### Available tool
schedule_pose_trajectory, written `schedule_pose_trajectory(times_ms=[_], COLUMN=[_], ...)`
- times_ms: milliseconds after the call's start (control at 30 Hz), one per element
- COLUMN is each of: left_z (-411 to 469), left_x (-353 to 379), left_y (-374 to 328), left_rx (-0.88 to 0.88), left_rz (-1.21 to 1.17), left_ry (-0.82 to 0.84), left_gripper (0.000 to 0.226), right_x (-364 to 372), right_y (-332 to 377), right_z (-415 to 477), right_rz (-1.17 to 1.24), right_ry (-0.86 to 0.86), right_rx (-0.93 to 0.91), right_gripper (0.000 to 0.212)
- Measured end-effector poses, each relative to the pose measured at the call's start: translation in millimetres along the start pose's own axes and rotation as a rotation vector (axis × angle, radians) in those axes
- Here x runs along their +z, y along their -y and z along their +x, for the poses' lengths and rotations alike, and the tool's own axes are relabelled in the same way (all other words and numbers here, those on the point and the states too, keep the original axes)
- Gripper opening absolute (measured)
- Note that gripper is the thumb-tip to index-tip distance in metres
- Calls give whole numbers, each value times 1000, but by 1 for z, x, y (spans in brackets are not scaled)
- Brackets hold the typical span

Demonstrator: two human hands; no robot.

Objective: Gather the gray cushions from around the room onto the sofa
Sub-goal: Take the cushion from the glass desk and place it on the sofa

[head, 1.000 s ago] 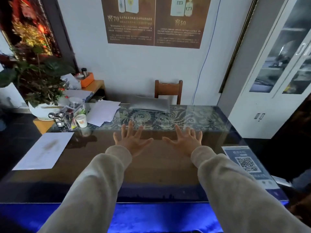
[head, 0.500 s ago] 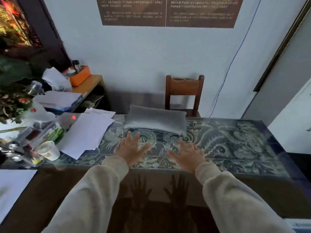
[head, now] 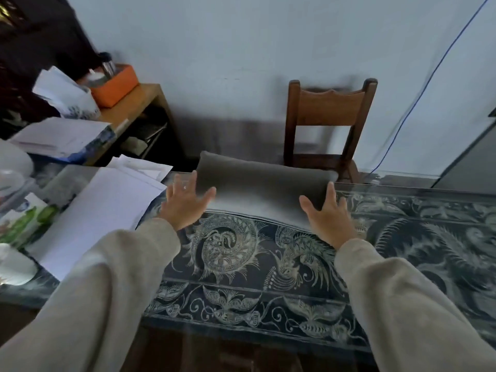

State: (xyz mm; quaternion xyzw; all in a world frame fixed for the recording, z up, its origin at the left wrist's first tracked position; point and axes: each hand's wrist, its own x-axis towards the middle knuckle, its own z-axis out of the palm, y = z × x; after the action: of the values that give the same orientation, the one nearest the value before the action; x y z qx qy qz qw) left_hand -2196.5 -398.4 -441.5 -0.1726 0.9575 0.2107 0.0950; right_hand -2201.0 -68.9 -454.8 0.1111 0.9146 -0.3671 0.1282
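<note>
Two arms in beige sleeves (head: 112, 277) stretch across one glass-topped table (head: 241, 267) whose dark cloth is printed with pale dragons and fish. There are two bare hands. The left hand (head: 185, 202) has its grip spread wide, fingers straight and thumb out, holding nothing. The right hand (head: 328, 214) is the same, grip wide and holding nothing.

Between them lies one gray cushion (head: 263, 189), long and flat, along the table's far edge. The left thumb lies over its near left corner and the right fingers over its right end. I cannot tell whether either hand actually touches it.

Just left of the left hand, loose sheets of paper (head: 107, 208) crowd in, their edge almost at the wrist. Right of the right hand, the patterned surface runs on under the glass.

Beyond the cushion, behind the right hand, one wooden chair (head: 330, 108) stands against the pale wall (head: 241, 49). Far left of the left hand, one wooden side shelf (head: 139, 103) carries one orange box (head: 115, 85). One blue cable (head: 418, 103) runs down the wall to the right of the chair.
</note>
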Motion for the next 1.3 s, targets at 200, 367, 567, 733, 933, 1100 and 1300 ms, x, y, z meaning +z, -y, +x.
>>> schedule_pose_trajectory(times_ms=[200, 367, 567, 733, 933, 1100, 1300], left_z=[51, 43, 36, -2, -67, -153, -242], left_x=[14, 47, 53, 54, 45, 34, 23], left_y=[-6, 7, 9, 17, 22, 43, 84], left_rx=[8, -5, 12, -31, -77, -151, -200], left_rz=[-511, -585, -646, -670, -646, -685, -753], left_ry=[-56, -161, -190, -111, -55, 20, 87], left_gripper=[92, 76, 74, 86, 69, 80, 82], right_x=[21, 37, 40, 26, 10, -2, -6], right_y=[-19, -22, -29, -39, -44, -60, -68], right_z=[20, 17, 12, -8, -61, -140, -233], right_rz=[173, 86, 213, 356, 287, 266, 168], right_ry=[-88, -192, -194, -87, -19, 42, 33], right_rx=[-23, -54, -69, -64, -43, 57, 43], right_gripper=[92, 90, 91, 92, 94, 98, 100])
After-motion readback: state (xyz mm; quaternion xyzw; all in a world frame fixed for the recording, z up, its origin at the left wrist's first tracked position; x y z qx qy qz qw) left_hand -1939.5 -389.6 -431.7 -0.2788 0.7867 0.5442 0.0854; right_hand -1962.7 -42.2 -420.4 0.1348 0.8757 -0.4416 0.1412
